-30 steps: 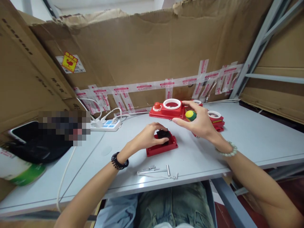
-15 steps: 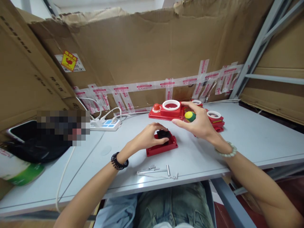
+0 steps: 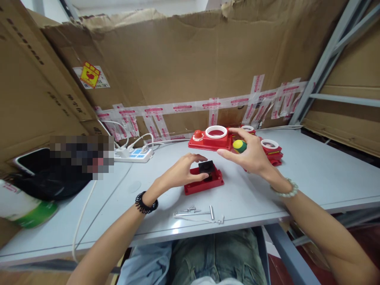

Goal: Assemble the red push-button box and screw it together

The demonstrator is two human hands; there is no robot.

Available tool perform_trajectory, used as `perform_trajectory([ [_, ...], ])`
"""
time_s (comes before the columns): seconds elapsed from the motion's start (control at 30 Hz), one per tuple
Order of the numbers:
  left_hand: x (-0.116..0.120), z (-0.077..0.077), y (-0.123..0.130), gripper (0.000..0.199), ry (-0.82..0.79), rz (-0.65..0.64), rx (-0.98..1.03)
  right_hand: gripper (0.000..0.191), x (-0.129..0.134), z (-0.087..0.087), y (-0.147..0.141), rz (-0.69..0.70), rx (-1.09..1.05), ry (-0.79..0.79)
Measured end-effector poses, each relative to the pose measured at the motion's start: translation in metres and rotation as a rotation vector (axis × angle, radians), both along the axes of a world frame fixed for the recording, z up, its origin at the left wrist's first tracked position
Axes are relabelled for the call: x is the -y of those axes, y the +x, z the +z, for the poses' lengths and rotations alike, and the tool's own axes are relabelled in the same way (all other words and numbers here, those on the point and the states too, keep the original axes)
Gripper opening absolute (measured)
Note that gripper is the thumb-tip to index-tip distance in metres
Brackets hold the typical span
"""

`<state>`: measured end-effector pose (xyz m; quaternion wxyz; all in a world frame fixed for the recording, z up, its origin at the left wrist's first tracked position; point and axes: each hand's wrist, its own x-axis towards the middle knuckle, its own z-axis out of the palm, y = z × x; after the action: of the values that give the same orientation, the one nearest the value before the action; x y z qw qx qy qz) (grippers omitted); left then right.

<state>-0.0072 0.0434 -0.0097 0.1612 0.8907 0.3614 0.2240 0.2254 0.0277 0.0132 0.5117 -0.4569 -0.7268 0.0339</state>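
My left hand (image 3: 181, 171) is open at a red housing (image 3: 202, 187), thumb and fingers apart around a black block (image 3: 207, 168) sitting in it. Whether the thumb touches the block, I cannot tell. Higher and to the right, my right hand (image 3: 251, 154) has its thumb and forefinger apart, while the other fingers curl on a rounded green handle with a yellow end (image 3: 240, 146). The rest of that tool is hidden by the hand. Just behind is a red unit with a white ring (image 3: 208, 145) and a red dome (image 3: 198, 135).
More red ringed units (image 3: 271, 152) stand behind my right hand. A silver T-shaped rod (image 3: 194, 214) with a thin chain and small screws lies near the front edge. At left are a power strip (image 3: 138, 155), a cable and a black bag (image 3: 59, 178). Cardboard (image 3: 178, 59) walls the back.
My left fingers have lifted off the black block, leaving more of it in sight. The right hand keeps its hold on the green and yellow handle. The whole view has shifted slightly.
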Motion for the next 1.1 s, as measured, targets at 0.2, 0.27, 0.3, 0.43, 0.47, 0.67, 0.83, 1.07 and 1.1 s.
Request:
perform_trajectory([
  [0.2,-0.0003,-0.0027,0.0036,0.038,0.021,-0.002,0.000,0.065,-0.0009,-0.0004,-0.0003,-0.001,-0.009,-0.010],
  [0.27,-0.0009,-0.0033,0.0036,0.039,0.019,-0.001,0.001,0.067,-0.0013,-0.0003,-0.0005,0.007,-0.012,-0.013],
  [0.3,-0.0011,-0.0036,0.0033,0.039,0.018,-0.002,-0.001,0.067,-0.0014,-0.0003,-0.0006,0.009,-0.012,-0.014],
  [0.43,-0.0012,-0.0044,0.0016,0.041,0.006,-0.004,-0.022,0.066,-0.0008,-0.0002,-0.0004,0.003,-0.008,-0.015],
  [0.47,-0.0010,-0.0045,0.0014,0.041,0.001,-0.002,-0.026,0.066,-0.0006,-0.0002,-0.0003,0.001,-0.007,-0.014],
  [0.67,0.0007,-0.0031,0.0014,0.044,-0.010,0.010,-0.031,0.067,-0.0011,-0.0005,0.0002,-0.005,-0.003,-0.015],
  [0.83,0.0008,-0.0015,-0.0001,0.041,0.005,0.004,-0.027,0.066,-0.0007,-0.0011,0.0003,0.005,-0.005,-0.009],
  [1.07,0.0012,0.0004,-0.0020,0.041,0.017,0.004,-0.033,0.065,-0.0002,-0.0007,-0.0004,0.007,0.000,0.001],
  [1.1,0.0013,0.0014,-0.0026,0.040,0.024,0.002,-0.033,0.065,-0.0004,-0.0006,-0.0008,0.008,-0.002,0.002],
])
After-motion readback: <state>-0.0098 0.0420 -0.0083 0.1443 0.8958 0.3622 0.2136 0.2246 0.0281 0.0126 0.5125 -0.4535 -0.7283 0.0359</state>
